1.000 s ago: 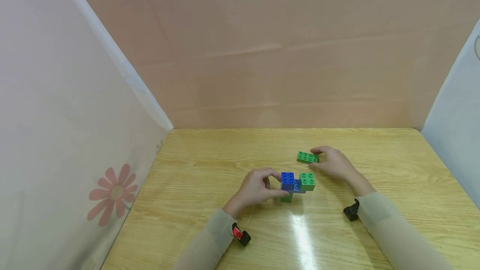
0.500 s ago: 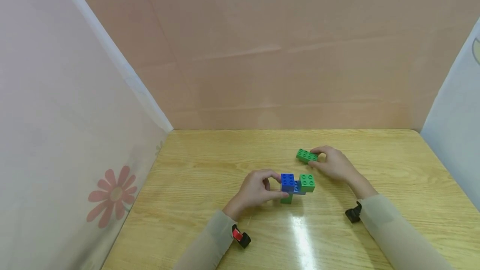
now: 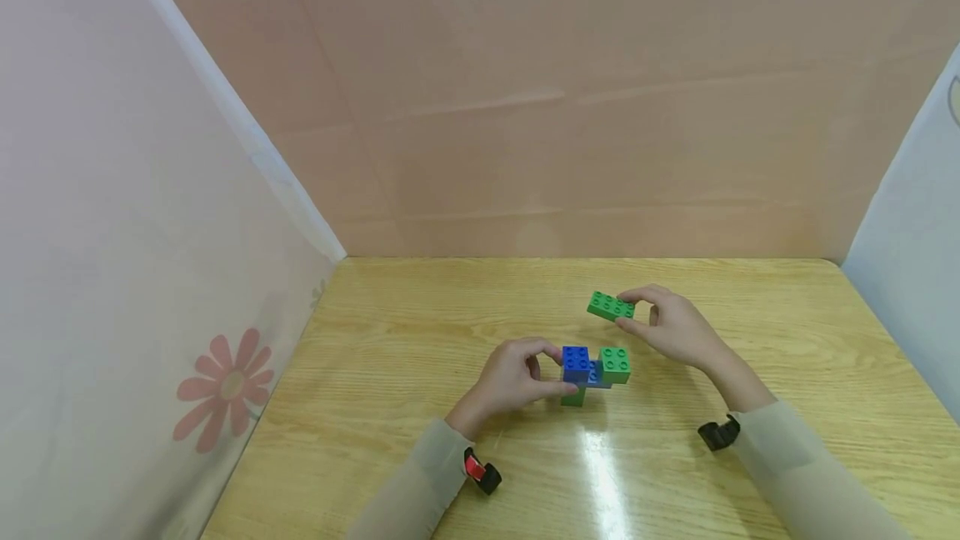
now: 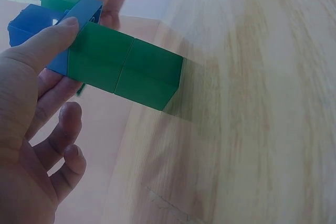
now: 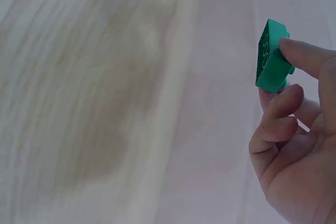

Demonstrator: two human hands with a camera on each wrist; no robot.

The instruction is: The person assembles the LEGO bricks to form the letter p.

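Observation:
My left hand (image 3: 513, 375) pinches a small build of toy bricks between thumb and fingers. Two green bricks (image 4: 126, 66) are stacked at its base, standing on the table in the left wrist view. Above them a longer blue brick (image 4: 84, 11) juts out sideways. On top sit a blue square brick (image 3: 575, 362) and, at the other end, a green square brick (image 3: 615, 364). My right hand (image 3: 675, 327) pinches a loose flat green brick (image 3: 610, 307) by its right end, raised off the table behind the build. Its hollow underside shows in the right wrist view.
The wooden table (image 3: 420, 307) ends at a pinkish back wall (image 3: 525, 148). A white sheet with a pink flower (image 3: 228, 387) hangs on the left, another pale sheet (image 3: 915, 215) on the right. Black straps (image 3: 718, 433) sit at both wrists.
The right hand has lifted the flat green brick off the table, tilting it and bringing it slightly left. My left hand and the build have stayed in place.

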